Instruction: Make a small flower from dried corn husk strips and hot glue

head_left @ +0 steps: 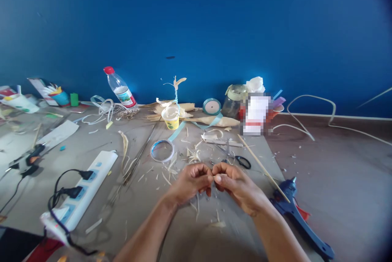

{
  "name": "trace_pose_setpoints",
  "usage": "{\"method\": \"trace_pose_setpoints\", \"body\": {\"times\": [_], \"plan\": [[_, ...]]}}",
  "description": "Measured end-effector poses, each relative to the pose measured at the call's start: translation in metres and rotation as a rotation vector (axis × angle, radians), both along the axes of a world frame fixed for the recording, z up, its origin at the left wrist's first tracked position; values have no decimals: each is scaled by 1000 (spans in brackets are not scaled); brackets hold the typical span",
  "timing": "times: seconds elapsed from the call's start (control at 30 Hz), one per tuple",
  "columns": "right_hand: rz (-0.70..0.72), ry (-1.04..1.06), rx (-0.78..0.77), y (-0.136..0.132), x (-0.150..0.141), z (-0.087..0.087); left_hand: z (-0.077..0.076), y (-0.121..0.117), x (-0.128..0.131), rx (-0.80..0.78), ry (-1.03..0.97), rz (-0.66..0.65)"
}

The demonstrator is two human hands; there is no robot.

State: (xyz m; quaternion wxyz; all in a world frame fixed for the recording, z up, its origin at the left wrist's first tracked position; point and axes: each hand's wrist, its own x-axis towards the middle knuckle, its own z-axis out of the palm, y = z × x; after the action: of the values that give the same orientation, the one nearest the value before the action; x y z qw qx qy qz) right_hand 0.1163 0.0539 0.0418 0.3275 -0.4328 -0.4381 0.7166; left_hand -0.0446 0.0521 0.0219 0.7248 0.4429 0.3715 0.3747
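My left hand [198, 179] and my right hand [230, 177] meet fingertip to fingertip over the middle of the table. Thumb and fingers are pinched together on both sides. Whatever lies between them is too small and hidden to name; a pale bit shows at the fingertips. Just behind my hands are black-handled scissors [243, 162] and pale shavings [194, 156]. A roll of tape [162, 150] lies to the left of them. Farther back, a small yellow and white cup [170, 119] holds an upright stem wrapped in light blue, topped with dry husk pieces.
A white power strip [92, 188] with black plugs lies at left, near a glue gun [26, 162]. At right rest a blue glue gun [294, 209] and a thin wooden stick [263, 168]. Along the wall stand a bottle [122, 90], a ribbon spool [212, 106] and a jar [234, 101].
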Motion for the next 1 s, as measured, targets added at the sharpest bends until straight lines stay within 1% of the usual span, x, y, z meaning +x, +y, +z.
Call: {"method": "trace_pose_setpoints", "body": {"times": [0.1,0.2,0.33,0.47,0.63,0.83,0.93,1.0], "plan": [[-20,-40,-28,0,-4,-2,0,0,1,-11,14,5],[-10,-18,-43,0,-2,-3,2,0,1,-11,44,1],[7,22,-65,0,-2,-5,6,-1,-2,10,99,-50],[9,55,-84,1,-3,-7,5,-1,-4,44,119,-74],[10,114,-119,2,0,-7,3,-1,-4,45,44,-85],[38,250,-229,1,2,-5,9,-3,-3,17,-45,-119],[73,332,-247,3,10,-4,7,-3,-4,3,-65,-129],[47,420,-216,5,23,-1,5,-2,-6,-18,-91,-109]]}}
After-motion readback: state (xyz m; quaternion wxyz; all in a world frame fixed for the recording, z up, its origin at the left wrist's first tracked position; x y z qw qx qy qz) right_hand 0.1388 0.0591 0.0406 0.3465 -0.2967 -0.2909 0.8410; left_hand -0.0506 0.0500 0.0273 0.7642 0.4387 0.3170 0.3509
